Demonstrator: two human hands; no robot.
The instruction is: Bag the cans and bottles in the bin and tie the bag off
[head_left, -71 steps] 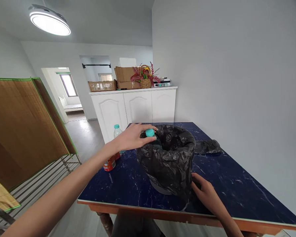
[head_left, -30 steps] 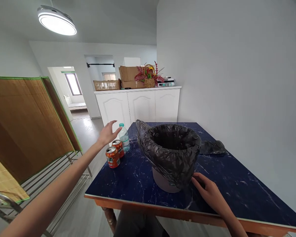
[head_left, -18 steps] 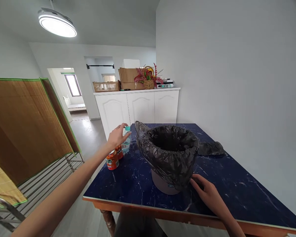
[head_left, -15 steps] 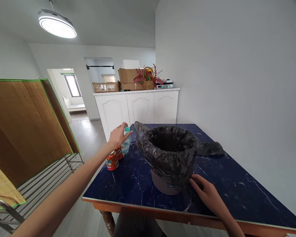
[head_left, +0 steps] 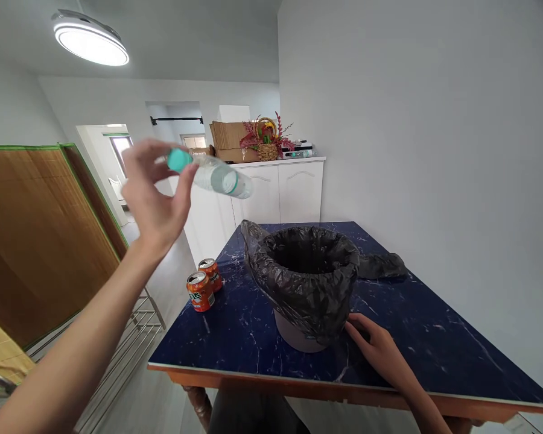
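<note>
Up in the air at the left, my left hand point(head_left: 156, 190) grips a clear plastic bottle point(head_left: 221, 176) near its green cap, and the bottle tilts toward the right. Below it, a grey trash can point(head_left: 294, 333) stands on the table, lined with a black garbage bag point(head_left: 308, 295) folded over its rim. My right hand point(head_left: 373, 343) rests on the table at the can's right side, fingertips by the bag's lower edge; whether they pinch the bag is hidden. Two orange soda cans point(head_left: 201, 292) stand upright at the left of the trash can.
The dark blue marbled table point(head_left: 235, 337) has a black plastic bundle point(head_left: 382, 266) behind the trash can at the right. A white cabinet point(head_left: 301, 193) beyond carries cardboard boxes and a flower basket point(head_left: 266, 150). At the left is a metal rack point(head_left: 140, 319).
My left hand has lifted the bottle off the table, up and to the left, tipping it from upright to nearly level. My right hand stays beside the trash can.
</note>
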